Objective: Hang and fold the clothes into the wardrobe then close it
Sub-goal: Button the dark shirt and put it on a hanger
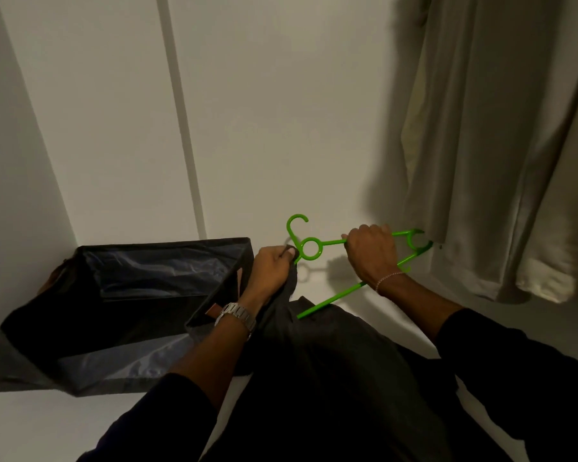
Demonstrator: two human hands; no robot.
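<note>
A bright green plastic hanger [309, 247] lies tilted low inside the white wardrobe [281, 111]. My right hand [372, 250] grips the hanger's upper right arm. My left hand [272, 266] pinches the edge of a dark grey garment [317, 348] right beside the hanger's ring, and that end of the hanger is tucked under the fabric. The garment drapes down toward me and covers the hanger's lower bar at its near end. Both forearms wear dark sleeves.
A dark fabric storage box [121, 311] sits open on the wardrobe floor at the left, touching the garment. A cream garment [488, 145] hangs at the right, its hem just above the hanger's right tip. White floor shows between box and cream garment.
</note>
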